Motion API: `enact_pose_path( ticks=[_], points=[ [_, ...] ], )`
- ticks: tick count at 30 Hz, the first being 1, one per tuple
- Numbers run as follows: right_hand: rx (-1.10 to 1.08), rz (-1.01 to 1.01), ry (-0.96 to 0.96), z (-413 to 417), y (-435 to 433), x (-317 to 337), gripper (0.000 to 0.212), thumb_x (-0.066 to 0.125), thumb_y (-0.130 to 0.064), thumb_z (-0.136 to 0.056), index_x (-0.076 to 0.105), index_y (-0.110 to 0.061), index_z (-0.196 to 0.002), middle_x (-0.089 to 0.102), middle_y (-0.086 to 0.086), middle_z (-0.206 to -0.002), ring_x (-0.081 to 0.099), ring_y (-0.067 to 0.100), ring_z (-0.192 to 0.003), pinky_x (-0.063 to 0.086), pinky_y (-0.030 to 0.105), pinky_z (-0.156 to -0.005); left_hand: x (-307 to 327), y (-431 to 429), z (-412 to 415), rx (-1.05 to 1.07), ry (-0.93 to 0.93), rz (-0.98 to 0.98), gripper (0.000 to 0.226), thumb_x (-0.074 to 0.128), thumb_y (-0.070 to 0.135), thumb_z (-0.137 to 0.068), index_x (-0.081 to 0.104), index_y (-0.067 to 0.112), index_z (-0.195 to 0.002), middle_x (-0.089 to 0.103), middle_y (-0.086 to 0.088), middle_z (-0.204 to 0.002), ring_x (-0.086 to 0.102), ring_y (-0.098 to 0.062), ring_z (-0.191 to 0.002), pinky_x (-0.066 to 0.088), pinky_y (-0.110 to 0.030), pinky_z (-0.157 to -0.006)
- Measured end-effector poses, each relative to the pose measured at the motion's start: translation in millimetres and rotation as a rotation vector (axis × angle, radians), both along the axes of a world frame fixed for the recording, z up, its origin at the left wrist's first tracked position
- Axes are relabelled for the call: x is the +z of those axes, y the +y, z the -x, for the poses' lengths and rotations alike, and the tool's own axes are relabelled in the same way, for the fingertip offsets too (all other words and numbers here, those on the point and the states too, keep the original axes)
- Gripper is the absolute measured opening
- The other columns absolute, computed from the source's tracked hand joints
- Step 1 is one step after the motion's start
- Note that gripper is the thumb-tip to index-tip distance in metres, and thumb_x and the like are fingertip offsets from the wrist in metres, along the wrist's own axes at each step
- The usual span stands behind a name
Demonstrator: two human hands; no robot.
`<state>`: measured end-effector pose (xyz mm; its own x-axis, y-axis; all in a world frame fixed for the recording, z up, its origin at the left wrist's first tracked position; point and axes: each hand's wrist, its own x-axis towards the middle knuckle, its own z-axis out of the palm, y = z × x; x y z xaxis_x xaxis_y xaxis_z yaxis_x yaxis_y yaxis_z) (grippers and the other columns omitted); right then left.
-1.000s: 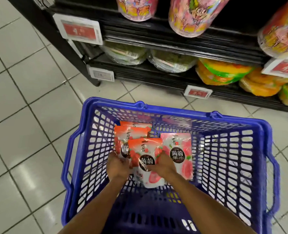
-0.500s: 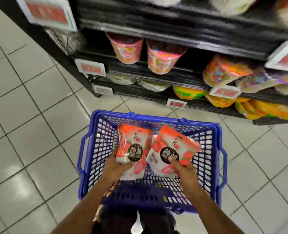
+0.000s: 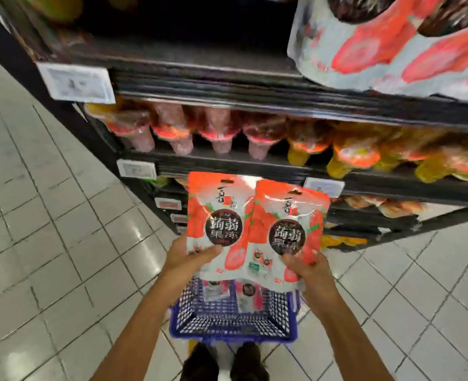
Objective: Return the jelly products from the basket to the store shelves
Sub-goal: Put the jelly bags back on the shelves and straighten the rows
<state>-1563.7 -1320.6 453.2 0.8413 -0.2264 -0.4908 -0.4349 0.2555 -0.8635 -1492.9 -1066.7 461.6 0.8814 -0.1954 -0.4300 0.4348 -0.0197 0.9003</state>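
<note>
I hold two red-and-white jelly pouches upright in front of the shelves. My left hand (image 3: 191,257) grips the bottom of the left pouch (image 3: 217,215), thumb across its front. My right hand (image 3: 307,269) grips the lower right corner of the right pouch (image 3: 287,229), which overlaps the left one. Below them the blue basket (image 3: 233,323) stands on the floor with more jelly pouches (image 3: 245,294) lying inside. The same kind of pouch (image 3: 392,42) hangs large at the top right, on an upper shelf.
Black store shelves (image 3: 255,169) with white price tags (image 3: 76,82) rise ahead. One shelf holds pink and yellow jelly cups (image 3: 222,133). Grey floor tiles lie to the left and right. My dark shoes (image 3: 224,361) stand just behind the basket.
Both hands have lifted the two pouches out of the basket and up to shelf height. The view has risen, so the basket now appears small below and higher shelves show.
</note>
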Motion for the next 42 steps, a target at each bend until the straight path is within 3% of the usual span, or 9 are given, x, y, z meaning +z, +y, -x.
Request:
enact_pose_path(
  ticks=[3, 5, 9, 13, 18, 23, 28, 36, 42],
  points=[
    [0.01, 0.047, -0.031, -7, -10, 58, 0.039, 0.085, -0.022, -0.06, 0.066, -0.006, -0.091, 0.064, 0.02, -0.084, 0.066, 0.032, -0.082, 0.055, 0.051, -0.08, 61, -11, -2, 0.019, -0.066, 0.051, 0.031, 0.079, 0.024, -0.066, 0.076, 0.036, -0.094, 0.078, 0.004, -0.094, 0.074, -0.009, -0.084, 0.056, -0.019, -0.064],
    [-0.009, 0.081, -0.072, -11, -16, 91, 0.052, 0.086, -0.028, -0.058, 0.061, -0.002, -0.096, 0.061, 0.017, -0.084, 0.064, 0.027, -0.078, 0.054, 0.049, -0.077, 90, -16, -3, 0.03, -0.105, 0.066, 0.032, 0.079, 0.024, -0.066, 0.076, 0.041, -0.093, 0.078, 0.007, -0.094, 0.074, -0.008, -0.084, 0.055, -0.017, -0.064],
    [-0.022, 0.145, -0.172, -22, -20, 141, 0.029, 0.086, -0.037, -0.058, 0.064, -0.024, -0.071, 0.063, 0.0, -0.065, 0.061, 0.015, -0.063, 0.052, 0.039, -0.069, 127, -20, -9, 0.121, -0.185, 0.084, 0.032, 0.08, 0.025, -0.065, 0.075, 0.032, -0.096, 0.078, 0.004, -0.096, 0.074, -0.013, -0.088, 0.057, -0.025, -0.067],
    [0.012, 0.212, -0.248, -31, -19, 171, 0.025, 0.086, -0.033, -0.066, 0.07, -0.027, -0.085, 0.072, 0.003, -0.079, 0.068, 0.018, -0.072, 0.057, 0.043, -0.072, 143, -15, -16, 0.202, -0.222, 0.114, 0.032, 0.078, 0.013, -0.073, 0.071, 0.027, -0.1, 0.078, 0.006, -0.094, 0.074, -0.012, -0.085, 0.057, -0.024, -0.065],
    [-0.041, 0.234, -0.338, -47, -5, 196, 0.013, 0.078, -0.019, -0.081, 0.068, -0.02, -0.088, 0.073, 0.008, -0.076, 0.069, 0.019, -0.067, 0.054, 0.024, -0.06, 157, 2, -27, 0.193, -0.218, 0.159, 0.036, 0.087, 0.032, -0.068, 0.075, 0.03, -0.102, 0.077, -0.002, -0.102, 0.074, -0.02, -0.092, 0.058, -0.025, -0.067],
    [-0.119, 0.256, -0.369, -67, 16, 216, 0.01, 0.074, -0.013, -0.084, 0.07, -0.016, -0.093, 0.075, 0.008, -0.081, 0.073, 0.017, -0.073, 0.054, 0.018, -0.059, 166, 31, -50, 0.16, -0.198, 0.119, 0.05, 0.087, 0.051, -0.055, 0.074, 0.032, -0.099, 0.076, -0.007, -0.101, 0.074, -0.027, -0.088, 0.055, -0.054, -0.077],
    [-0.155, 0.333, -0.423, -92, 36, 232, 0.011, 0.071, -0.016, -0.087, 0.07, -0.022, -0.096, 0.076, 0.004, -0.087, 0.073, 0.022, -0.081, 0.057, 0.036, -0.079, 183, 53, -75, 0.08, -0.239, 0.175, 0.042, 0.085, 0.04, -0.062, 0.073, 0.034, -0.102, 0.076, -0.002, -0.106, 0.073, -0.02, -0.095, 0.058, -0.025, -0.067],
    [-0.242, 0.332, -0.487, -141, 56, 248, 0.011, 0.073, -0.016, -0.086, 0.068, -0.017, -0.096, 0.076, 0.002, -0.089, 0.072, 0.018, -0.085, 0.054, 0.021, -0.073, 198, 63, -106, 0.011, -0.289, 0.216, 0.032, 0.08, 0.028, -0.073, 0.073, 0.033, -0.104, 0.075, -0.001, -0.108, 0.072, -0.019, -0.099, 0.057, -0.023, -0.07],
    [-0.282, 0.306, -0.577, -177, 68, 250, 0.011, 0.072, -0.015, -0.087, 0.067, -0.022, -0.095, 0.073, 0.013, -0.092, 0.069, 0.033, -0.09, 0.055, 0.048, -0.089, 198, 64, -113, -0.035, -0.31, 0.233, 0.037, 0.08, 0.03, -0.074, 0.07, 0.03, -0.11, 0.074, -0.001, -0.111, 0.071, -0.018, -0.101, 0.057, -0.023, -0.073]
  ],
)
